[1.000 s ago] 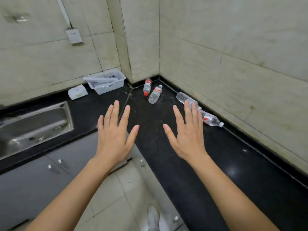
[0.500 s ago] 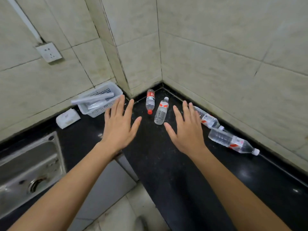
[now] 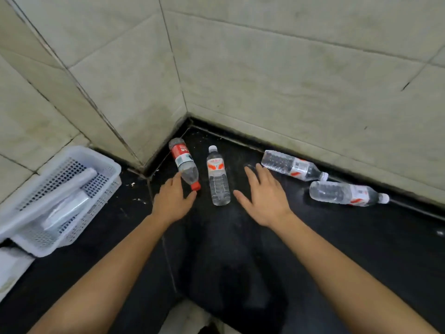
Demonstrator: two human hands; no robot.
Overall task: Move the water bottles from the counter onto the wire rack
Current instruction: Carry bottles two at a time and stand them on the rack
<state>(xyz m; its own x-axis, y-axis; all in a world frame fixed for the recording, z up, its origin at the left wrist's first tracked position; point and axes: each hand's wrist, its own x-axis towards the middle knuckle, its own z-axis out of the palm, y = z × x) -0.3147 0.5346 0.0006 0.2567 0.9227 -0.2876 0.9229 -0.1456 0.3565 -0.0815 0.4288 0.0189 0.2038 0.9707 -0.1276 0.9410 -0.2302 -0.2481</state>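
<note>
Both hands, left [image 3: 171, 201] and right [image 3: 265, 197], were held spread and empty over the tabletop [image 3: 337, 237], positioned to flank two lying bottles [image 3: 218, 179].

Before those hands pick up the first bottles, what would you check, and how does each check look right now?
1. Left hand empty and open: ok.
2. Right hand empty and open: ok.
3. Red-capped bottle within reach of the left hand: ok, fingers right beside it.
4. White-capped bottle unobstructed between the hands: ok.
5. Two bottles by the wall lying still on the counter: ok.
6. Wire rack ready to receive bottles: cannot tell, not in view.
</note>
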